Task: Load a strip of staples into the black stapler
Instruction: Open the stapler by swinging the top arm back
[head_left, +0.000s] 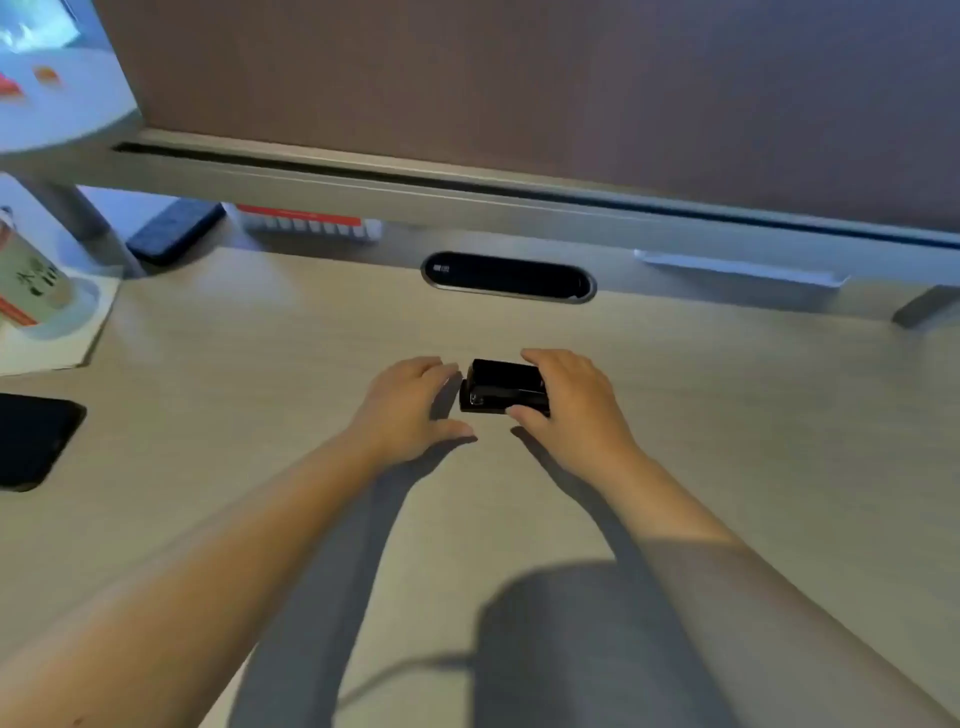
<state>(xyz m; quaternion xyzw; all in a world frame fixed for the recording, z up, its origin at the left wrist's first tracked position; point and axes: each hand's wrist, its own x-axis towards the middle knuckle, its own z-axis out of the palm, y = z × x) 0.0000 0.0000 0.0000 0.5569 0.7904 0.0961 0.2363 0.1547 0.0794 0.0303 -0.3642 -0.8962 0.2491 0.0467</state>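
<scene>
Both forearms are reaching forward over the pale wooden desk, casting long shadows toward the camera. At their far ends the two hands are flanking the black stapler, which is lying flat on the desk with its long axis running left to right.

Nearer to it is the right hand — its thumb is touching the stapler's near edge and its fingers are curling over the far side, so it is closing around the body without lifting it. On the other side the left hand is spread and empty, palm down, fingertips just beside the stapler's left end where a metal glint is showing.

No strip of staples is visible anywhere in view, and the stapler is looking shut. My judgement: the right hand is steadying the body while the left is best placed to open the top.

Farther back, a dark phone is lying at the left edge, and an oval cable slot is sitting in the desk — directly beyond the stapler.
</scene>
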